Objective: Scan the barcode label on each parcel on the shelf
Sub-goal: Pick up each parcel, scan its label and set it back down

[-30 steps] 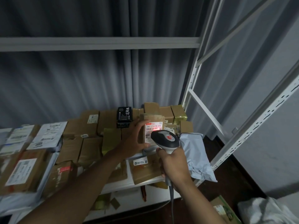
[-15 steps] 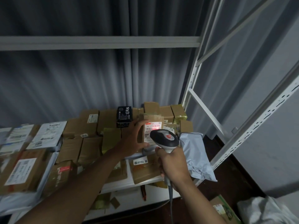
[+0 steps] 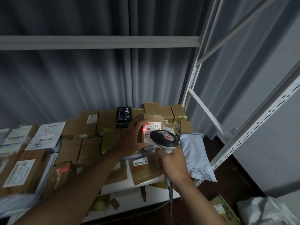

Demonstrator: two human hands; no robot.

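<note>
- Between the left hand (image 3: 132,140)'s thumb and fingers (image 3: 140,123), a small cardboard parcel (image 3: 151,125) is standing tilted up on the shelf (image 3: 146,181), its label (image 3: 152,129) catching red light.
- Right hand (image 3: 172,166) is gripping the scanner (image 3: 164,140), aiming just beside those fingers.
- Parcel is looking light and stiff; holding its edges is keeping the label uncovered.

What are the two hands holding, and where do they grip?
Left hand grips the labelled parcel by its left edge; right hand grips the scanner by its handle.

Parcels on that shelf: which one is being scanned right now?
The tilted brown parcel that the left hand holds up: a red scanner dot lights its white label, with the scanner in the right hand.
</note>
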